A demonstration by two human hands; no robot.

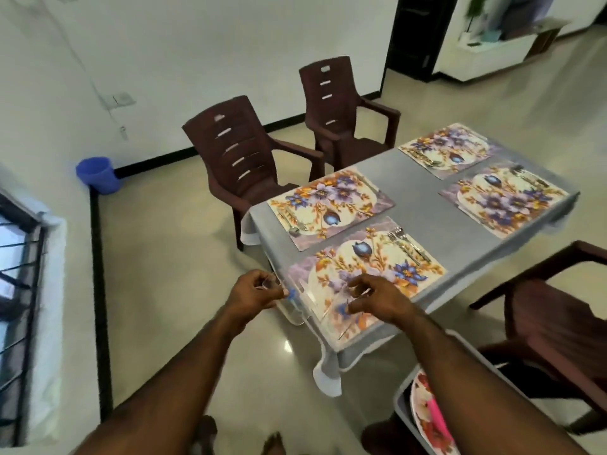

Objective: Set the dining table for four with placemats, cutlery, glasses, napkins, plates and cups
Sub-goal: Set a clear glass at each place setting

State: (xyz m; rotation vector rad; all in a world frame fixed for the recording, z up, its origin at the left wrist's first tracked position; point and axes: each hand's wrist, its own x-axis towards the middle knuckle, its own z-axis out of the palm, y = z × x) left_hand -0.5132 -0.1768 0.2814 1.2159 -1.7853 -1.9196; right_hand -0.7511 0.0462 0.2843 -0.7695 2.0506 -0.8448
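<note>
Above placemat [366, 270], hands [315, 295] gripping glasses [297, 305]

No text, label, brand, number or sign is legible to me anywhere in this view. I checked the four floral placemats on the grey-clothed dining table [423, 178]: printed flowers only, no lettering. The dark brown plastic chairs beyond that table carry no markings I can read. The white switch plate on the wall, left of the table and past the chairs, is too blurred to show any writing. The flowered plate in the grey tub, just near of the table, bears pattern only.
</note>
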